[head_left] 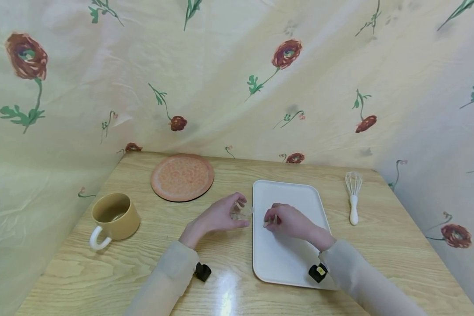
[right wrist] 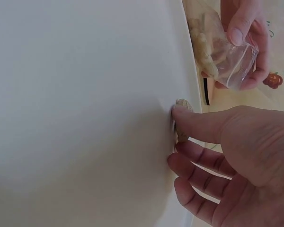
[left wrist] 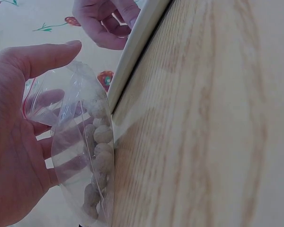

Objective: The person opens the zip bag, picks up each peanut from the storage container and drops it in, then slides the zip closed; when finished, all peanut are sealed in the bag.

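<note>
My left hand (head_left: 220, 215) curves around a clear zip bag (left wrist: 68, 156) at the left side of the white tray (head_left: 286, 193). Inside the bag, peanuts in their shells (left wrist: 103, 161) are bunched at the bottom, close to the wooden surface. In the left wrist view the fingers lie behind the bag and the thumb is over its upper part. Above the tray's left part, my right hand (head_left: 291, 220) pinches a single peanut (right wrist: 183, 106) between thumb and fingers, near the tray surface. Fingers partly hide that peanut.
A tan mug (head_left: 120, 221) with a white handle stands on the left. Behind it lies a round pink-orange mat (head_left: 183, 177). To the tray's right is a white-handled whisk (head_left: 353, 199). A floral cloth (head_left: 221, 87) hangs behind the wooden table (head_left: 102, 281).
</note>
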Demonstrator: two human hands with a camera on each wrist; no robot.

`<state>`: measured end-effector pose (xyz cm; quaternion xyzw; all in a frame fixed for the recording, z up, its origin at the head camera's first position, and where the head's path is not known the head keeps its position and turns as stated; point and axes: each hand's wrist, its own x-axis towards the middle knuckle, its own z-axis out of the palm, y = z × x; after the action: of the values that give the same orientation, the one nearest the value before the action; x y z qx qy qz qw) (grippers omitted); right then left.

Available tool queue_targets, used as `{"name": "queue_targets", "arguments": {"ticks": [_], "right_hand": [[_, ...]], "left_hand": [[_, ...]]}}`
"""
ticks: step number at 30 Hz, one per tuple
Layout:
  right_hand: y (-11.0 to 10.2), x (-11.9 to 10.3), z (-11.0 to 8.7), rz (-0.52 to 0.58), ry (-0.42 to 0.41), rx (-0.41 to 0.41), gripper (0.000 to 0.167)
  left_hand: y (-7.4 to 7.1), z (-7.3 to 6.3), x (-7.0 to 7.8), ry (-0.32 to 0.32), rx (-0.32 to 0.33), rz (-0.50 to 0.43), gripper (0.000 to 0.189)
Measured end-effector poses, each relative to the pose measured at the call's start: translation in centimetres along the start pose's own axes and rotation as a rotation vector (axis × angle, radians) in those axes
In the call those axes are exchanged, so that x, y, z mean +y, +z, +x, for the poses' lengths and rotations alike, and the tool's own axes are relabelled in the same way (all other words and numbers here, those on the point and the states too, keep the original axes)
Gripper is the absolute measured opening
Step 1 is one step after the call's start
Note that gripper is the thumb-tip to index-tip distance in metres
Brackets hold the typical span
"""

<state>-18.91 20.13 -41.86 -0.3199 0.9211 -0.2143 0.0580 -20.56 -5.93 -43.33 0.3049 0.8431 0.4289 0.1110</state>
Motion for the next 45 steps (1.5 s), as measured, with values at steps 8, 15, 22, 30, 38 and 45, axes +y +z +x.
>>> {"name": "queue_targets", "arguments": {"ticks": [8, 15, 22, 30, 38, 45], "right_hand": [[0.1, 0.0, 0.0, -0.021, 0.009, -0.006, 0.006], [0.3, 0.1, 0.0, -0.016, 0.012, 0.001, 0.009], [-0.3, -0.1, -0.1, -0.023, 0.024, 0.003, 0.004], [-2.3, -1.0, 0.4, -0.043, 0.011, 0.031, 0.009], [-3.7, -3.0, 2.0, -0.041, -0.047, 0.060, 0.010], [-3.6, -4.4, 3.2, -0.050, -0.110, 0.057, 0.011]], "left_hand": [[0.0, 0.0, 0.0, -0.003, 0.002, 0.008, 0.063], [0.0, -0.1, 0.0, 0.002, 0.003, 0.013, 0.062], [0.0, 0.0, -0.1, 0.008, 0.004, 0.011, 0.062], [0.0, 0.0, 0.0, 0.011, 0.003, 0.000, 0.062], [-0.1, 0.0, 0.0, 0.014, 0.002, 0.000, 0.062], [-0.1, 0.0, -0.1, 0.029, -0.001, -0.003, 0.063]]}}
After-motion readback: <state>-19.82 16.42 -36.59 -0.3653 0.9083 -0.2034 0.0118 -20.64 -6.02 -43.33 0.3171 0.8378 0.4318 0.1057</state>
